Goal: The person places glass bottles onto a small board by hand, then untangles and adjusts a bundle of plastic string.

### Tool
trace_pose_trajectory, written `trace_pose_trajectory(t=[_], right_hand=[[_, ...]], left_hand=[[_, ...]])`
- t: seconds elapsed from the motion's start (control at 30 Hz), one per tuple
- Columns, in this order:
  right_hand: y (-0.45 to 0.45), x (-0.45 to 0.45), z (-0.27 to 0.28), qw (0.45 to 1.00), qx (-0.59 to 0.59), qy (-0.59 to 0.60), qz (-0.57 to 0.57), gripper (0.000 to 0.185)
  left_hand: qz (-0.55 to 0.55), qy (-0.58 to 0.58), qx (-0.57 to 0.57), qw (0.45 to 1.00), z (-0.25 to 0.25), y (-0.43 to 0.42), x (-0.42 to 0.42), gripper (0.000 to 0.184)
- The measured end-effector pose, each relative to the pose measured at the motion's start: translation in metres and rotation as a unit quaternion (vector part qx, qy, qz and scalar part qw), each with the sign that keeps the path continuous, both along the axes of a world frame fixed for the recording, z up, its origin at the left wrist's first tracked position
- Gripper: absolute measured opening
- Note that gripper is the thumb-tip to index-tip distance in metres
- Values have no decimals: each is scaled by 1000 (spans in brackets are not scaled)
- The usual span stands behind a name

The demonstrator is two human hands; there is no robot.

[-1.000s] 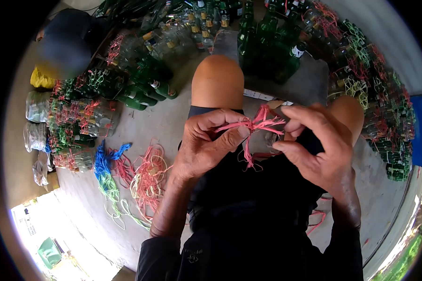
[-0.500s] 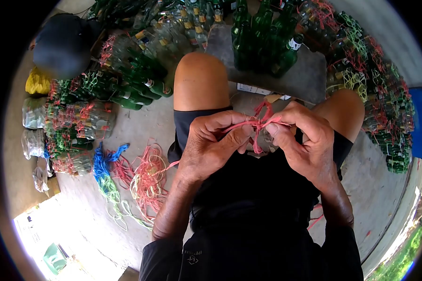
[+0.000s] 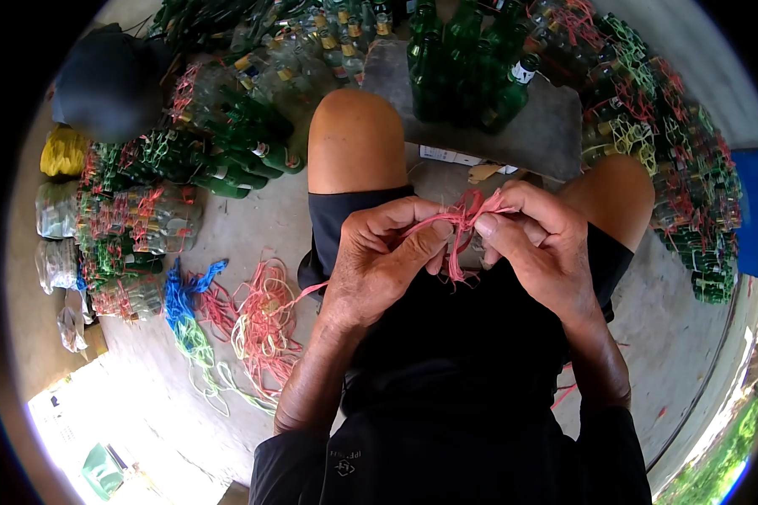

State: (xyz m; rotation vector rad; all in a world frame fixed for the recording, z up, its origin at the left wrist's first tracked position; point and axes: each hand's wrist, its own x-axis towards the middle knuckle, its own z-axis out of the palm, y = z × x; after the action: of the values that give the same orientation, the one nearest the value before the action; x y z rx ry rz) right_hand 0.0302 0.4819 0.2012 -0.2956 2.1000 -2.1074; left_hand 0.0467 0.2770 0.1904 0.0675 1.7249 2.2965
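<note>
Pink plastic twine (image 3: 461, 220) stretches between my two hands above my lap, bunched into loops and a knot-like tangle. My left hand (image 3: 383, 252) pinches it between thumb and fingers, and a strand trails back under the wrist toward the floor. My right hand (image 3: 543, 248) grips the other side, close to the tangle, with thumb and forefinger pressed together and frayed ends poking up above them. Whether it is a tied knot, I cannot tell. On the floor to the left lies a loose heap of pink and yellow twine (image 3: 267, 324).
Blue and green twine (image 3: 185, 307) lies left of the heap. Green bottles (image 3: 472, 71) stand on a low grey slab (image 3: 547, 126) ahead. Bundled bottles (image 3: 139, 210) are stacked at the left, and more tied bottles (image 3: 691, 177) rise along the right wall. A yellow bag (image 3: 63, 151) sits far left.
My right hand has shifted slightly left, closer to the left hand. The pink loops are bunched differently, with frayed ends now above the right fingers. The view has shifted slightly.
</note>
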Motion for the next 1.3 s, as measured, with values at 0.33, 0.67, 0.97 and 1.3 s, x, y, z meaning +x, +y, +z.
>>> trace_pose_trajectory(t=[0.33,0.67,0.97,1.3], right_hand=[[4,1,-5,999,25,42,-5,10],[7,-4,-10,999,-5,-37,6,12],[8,-4,-11,998,-17,-63,3,12],[2,1,-14,1000,-3,-3,-7,9]], left_hand=[[-25,34,-17,999,-8,7,-1,18],[-50,-20,19,998,0,7,-3,22],[-35,-48,33,998,0,7,-3,22],[-8,-30,17,999,-6,7,0,21]])
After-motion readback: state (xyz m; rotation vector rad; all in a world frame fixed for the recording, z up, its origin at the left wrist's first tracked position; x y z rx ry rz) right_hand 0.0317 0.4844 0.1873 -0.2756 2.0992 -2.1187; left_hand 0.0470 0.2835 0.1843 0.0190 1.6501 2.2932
